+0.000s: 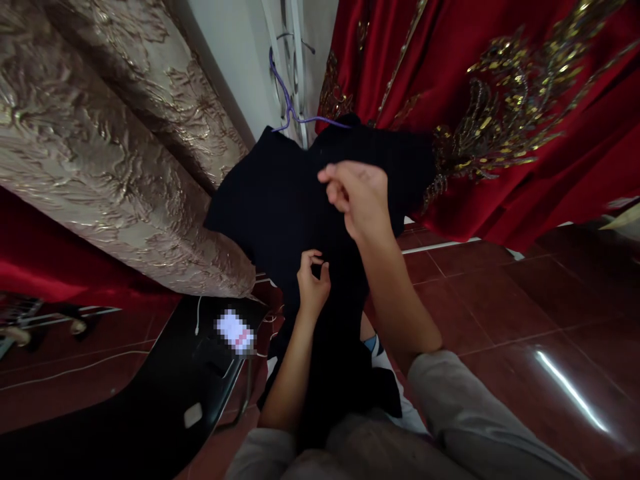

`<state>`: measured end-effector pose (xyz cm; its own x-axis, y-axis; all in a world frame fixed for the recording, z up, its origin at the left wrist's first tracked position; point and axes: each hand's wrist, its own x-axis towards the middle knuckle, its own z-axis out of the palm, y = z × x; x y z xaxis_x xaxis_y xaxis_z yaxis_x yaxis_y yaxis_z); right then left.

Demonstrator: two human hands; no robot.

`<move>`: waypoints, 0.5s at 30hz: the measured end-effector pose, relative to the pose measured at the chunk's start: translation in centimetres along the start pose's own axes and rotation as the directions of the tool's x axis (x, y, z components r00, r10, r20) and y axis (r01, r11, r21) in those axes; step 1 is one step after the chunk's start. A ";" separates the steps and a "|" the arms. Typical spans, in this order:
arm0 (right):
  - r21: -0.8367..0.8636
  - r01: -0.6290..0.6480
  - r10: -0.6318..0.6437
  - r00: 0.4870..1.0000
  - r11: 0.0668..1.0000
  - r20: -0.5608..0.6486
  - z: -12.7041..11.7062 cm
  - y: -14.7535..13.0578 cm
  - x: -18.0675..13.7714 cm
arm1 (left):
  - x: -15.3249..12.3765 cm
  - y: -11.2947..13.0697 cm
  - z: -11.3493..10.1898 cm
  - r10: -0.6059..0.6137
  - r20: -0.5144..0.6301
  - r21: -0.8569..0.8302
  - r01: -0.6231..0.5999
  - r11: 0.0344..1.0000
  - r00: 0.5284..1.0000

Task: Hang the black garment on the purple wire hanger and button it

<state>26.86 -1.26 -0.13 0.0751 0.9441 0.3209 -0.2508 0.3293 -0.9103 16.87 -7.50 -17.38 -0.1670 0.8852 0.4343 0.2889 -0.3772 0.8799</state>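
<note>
Fingers [336, 175] curl on right hand [367, 200] and left hand [313, 292] before a dark garment [265, 193]; whether grasping, I cannot tell.

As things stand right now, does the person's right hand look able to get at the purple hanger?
Probably yes: the right hand is in front of the dark garment, below the purple hanger, and nothing visible blocks the way, though depth is hard to judge.
</note>
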 end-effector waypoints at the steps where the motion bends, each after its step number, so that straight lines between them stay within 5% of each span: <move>1: -0.017 0.037 -0.037 0.999 0.999 0.010 0.5 -0.7 1.3 | 0.3 -0.4 0.0 -0.002 0.033 0.017 0.001 1.000 0.999; 5: -0.043 0.063 -0.062 0.998 0.997 0.028 1.1 -1.4 2.7 | 3.0 1.6 -1.6 0.124 0.222 -0.126 -0.098 0.987 0.967; 8: -0.051 0.061 -0.059 0.997 0.997 0.049 0.7 -1.1 1.6 | 7.2 5.6 -3.6 0.248 0.101 -0.192 -0.226 0.955 0.963; 10: -0.067 0.089 -0.084 0.993 0.994 0.080 0.4 -1.1 1.0 | 10.3 8.3 -4.3 0.390 -0.020 -0.109 -0.389 0.915 0.921; 15: -0.174 0.180 -0.174 0.983 0.968 0.052 -0.2 1.4 0.5 | 14.0 11.9 -4.4 0.523 0.063 0.116 -0.526 0.842 0.850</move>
<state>26.72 -0.34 -1.30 0.0668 0.8706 0.4874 -0.0617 0.4912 -0.8689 13.84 -0.78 0.03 0.0683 0.5726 0.8170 0.4407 -0.7520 0.4902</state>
